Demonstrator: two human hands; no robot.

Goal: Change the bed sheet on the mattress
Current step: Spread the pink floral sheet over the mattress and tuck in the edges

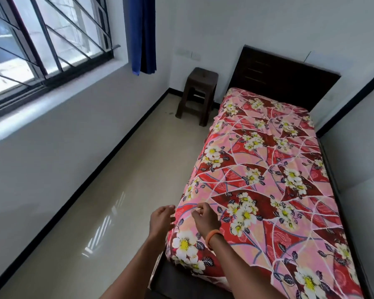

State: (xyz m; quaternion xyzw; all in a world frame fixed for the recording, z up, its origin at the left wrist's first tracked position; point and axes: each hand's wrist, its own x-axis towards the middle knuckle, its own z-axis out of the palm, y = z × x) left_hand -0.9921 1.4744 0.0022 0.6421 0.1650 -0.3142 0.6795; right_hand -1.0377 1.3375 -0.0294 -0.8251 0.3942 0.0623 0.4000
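- Head view: the bed sheet (268,180), pink and red with white flowers, lies spread over the whole mattress, from the dark headboard (285,83) down to the near end of the bed.
- The sheet looks fairly smooth, with a few light wrinkles up by the headboard, and its edge hangs over the mattress side that faces the floor (117,190).
- The left hand (161,219) hovers just off that side edge of the sheet, fingers loosely spread, grip released, holding nothing.
- The right hand (205,216) sits over the sheet near the same edge, fingers curled in. Can't honestly tell if it's pinching the fabric or just clenched on nothing.
- An orange band (213,235) is on the right wrist.
- A brown plastic stool (198,93) stands on the floor just beside the headboard.
- A barred window (45,44) with a blue curtain (143,33) is on the wall across the floor from the bed.
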